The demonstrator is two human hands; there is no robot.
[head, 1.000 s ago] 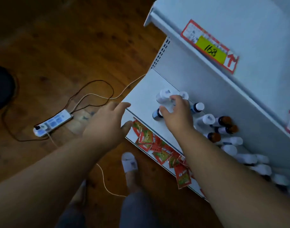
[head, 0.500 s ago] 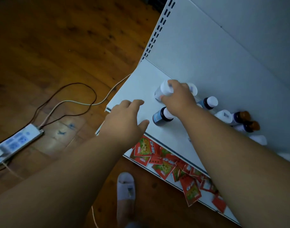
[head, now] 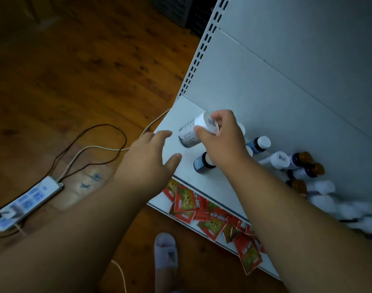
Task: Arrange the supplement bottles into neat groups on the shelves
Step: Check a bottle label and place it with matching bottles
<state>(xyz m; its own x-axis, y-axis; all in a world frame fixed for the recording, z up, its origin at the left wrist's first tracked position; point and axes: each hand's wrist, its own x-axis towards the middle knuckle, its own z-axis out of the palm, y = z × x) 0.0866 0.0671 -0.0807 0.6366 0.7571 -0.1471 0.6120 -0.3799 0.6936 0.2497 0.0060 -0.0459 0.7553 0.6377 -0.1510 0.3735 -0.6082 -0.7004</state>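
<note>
My right hand grips a white supplement bottle by its cap end and holds it tilted above the left end of the white shelf. My left hand hovers open just left of the bottle, over the shelf's front corner, holding nothing. A dark blue bottle with a white cap stands under my right wrist. Another blue bottle stands behind my hand. Several white bottles and brown-capped bottles lie or stand in a loose row toward the right.
Red sachets lie scattered on the lower shelf below. A power strip with cables lies on the wooden floor at left. My slippered foot stands by the shelf base. The shelf's back panel rises behind the bottles.
My right hand has lifted the white bottle off the shelf and tipped it. My left hand has moved closer to it over the shelf corner. The view has shifted nearer to the shelf.
</note>
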